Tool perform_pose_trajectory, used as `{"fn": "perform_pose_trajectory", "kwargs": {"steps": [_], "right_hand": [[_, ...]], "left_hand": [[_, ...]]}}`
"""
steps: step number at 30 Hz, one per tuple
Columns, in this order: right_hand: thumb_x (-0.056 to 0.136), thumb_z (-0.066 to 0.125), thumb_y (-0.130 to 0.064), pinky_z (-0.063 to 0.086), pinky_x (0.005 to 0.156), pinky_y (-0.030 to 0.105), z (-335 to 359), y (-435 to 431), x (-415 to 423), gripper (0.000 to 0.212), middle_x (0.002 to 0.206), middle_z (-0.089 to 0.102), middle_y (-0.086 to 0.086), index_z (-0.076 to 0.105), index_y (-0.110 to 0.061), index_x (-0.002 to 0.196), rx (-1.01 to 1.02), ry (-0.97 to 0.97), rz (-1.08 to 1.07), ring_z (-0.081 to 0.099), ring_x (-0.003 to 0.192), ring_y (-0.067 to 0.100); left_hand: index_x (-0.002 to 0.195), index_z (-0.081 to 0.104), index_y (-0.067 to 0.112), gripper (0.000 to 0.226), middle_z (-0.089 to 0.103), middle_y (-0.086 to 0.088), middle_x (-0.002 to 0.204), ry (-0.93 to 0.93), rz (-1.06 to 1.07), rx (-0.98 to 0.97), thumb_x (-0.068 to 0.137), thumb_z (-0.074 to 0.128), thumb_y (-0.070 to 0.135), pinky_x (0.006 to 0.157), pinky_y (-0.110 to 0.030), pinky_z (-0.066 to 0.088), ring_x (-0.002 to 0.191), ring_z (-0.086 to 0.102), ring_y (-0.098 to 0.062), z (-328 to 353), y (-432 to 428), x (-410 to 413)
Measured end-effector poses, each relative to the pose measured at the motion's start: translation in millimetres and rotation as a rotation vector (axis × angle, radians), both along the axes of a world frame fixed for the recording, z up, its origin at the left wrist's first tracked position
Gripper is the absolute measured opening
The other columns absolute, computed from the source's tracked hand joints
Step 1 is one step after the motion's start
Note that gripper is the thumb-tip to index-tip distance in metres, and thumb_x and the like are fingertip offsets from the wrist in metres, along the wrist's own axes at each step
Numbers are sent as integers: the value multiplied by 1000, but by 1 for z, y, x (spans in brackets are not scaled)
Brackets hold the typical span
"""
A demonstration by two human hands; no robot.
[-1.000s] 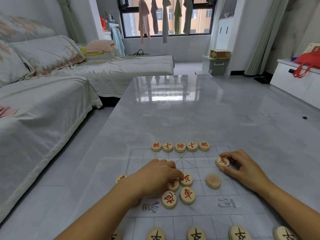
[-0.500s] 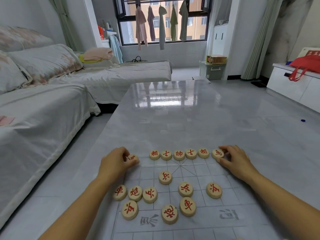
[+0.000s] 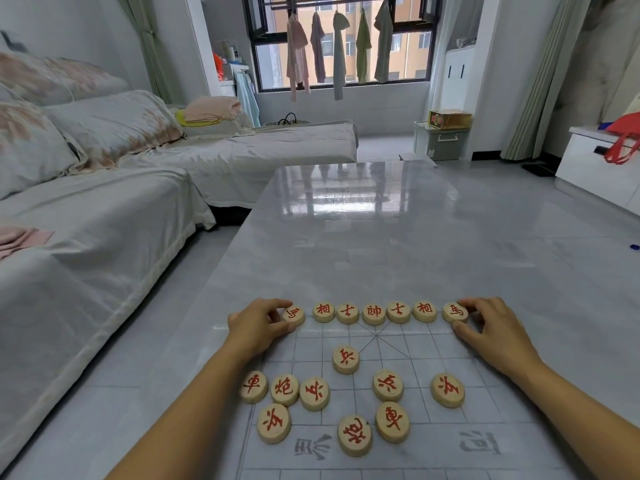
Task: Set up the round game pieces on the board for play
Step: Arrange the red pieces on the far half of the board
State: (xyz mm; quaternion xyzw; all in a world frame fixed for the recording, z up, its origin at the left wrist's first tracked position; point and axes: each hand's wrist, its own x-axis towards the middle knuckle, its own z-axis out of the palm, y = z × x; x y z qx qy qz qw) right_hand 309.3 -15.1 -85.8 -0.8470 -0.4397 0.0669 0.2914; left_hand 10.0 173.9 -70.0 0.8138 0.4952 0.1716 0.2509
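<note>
So the left hand (image 3: 258, 327) just slid the left horse (image 3: 293, 315) into the back row, grip pinching it; right hand (image 3: 491, 329) pinches the right horse (image 3: 454, 312) too (chariots (image 3: 254, 386) next, I reckon).

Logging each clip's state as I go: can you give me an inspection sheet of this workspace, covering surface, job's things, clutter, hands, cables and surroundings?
Surface: glossy grey table with a clear gridded board sheet at its near end.
Job's things: seven red-marked round pieces form the far row; nine loose pieces lie nearer, some off the grid's left edge.
Clutter: nothing seen.
Hands: left hand pinches the left end piece; right hand pinches the right end piece.
Cables: nothing seen.
Surroundings: covered sofa left, window with hanging clothes ahead, white cabinet with red bag right.
</note>
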Motion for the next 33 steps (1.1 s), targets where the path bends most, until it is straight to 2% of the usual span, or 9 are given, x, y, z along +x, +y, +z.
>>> {"fn": "perform_pose_trajectory", "kwargs": {"steps": [4,8,11,14,19,24,27,33], "right_hand": [[84,64,-26,44,93,41,0,0,0,40,117,53,9,56,-17,122,3,7,4,51,106,25],[83,66,-28,44,92,42,0,0,0,40,115,54,8,56,-16,120,4,18,1,52,106,25],[82,67,-27,44,90,40,0,0,-1,40,113,54,7,57,-16,118,15,25,-7,52,106,25],[82,66,-28,44,93,40,0,1,-1,46,116,53,7,52,-15,124,19,40,-26,51,108,23],[86,60,-35,44,91,38,1,0,-1,37,114,54,6,57,-19,119,5,22,-15,52,106,22],[87,58,-38,44,93,41,1,1,-1,38,114,53,6,56,-21,120,-13,11,-7,51,106,23],[87,57,-39,43,94,42,0,1,-1,38,115,53,7,56,-21,121,-23,11,-15,51,108,24],[87,58,-39,43,94,43,0,2,-1,40,116,53,8,55,-20,122,-29,10,-19,51,109,26]], "left_hand": [[105,59,30,32,55,11,79,-83,75,-31,77,70,38,77,-31,23,83,52,-11,-4,2,5],[92,54,29,34,56,10,74,-92,126,-26,69,74,44,74,-31,22,84,55,-15,-6,2,13],[102,54,33,40,55,9,78,-65,67,-35,70,74,44,77,-31,25,85,55,-13,-8,7,10],[112,60,33,38,52,12,79,-104,-7,-22,76,71,37,86,-34,31,77,50,-4,-13,12,1],[107,62,34,29,53,11,73,-173,49,48,79,69,37,86,-33,31,73,48,-1,-17,9,4],[109,61,35,31,53,10,73,-175,47,58,79,69,37,83,-32,28,73,48,0,-19,8,5],[111,60,33,34,53,10,73,-180,45,58,79,69,36,88,-36,31,73,48,0,-20,8,4],[111,60,33,32,53,10,81,-139,25,100,81,65,40,85,-33,29,79,49,-8,-20,8,3]]}}
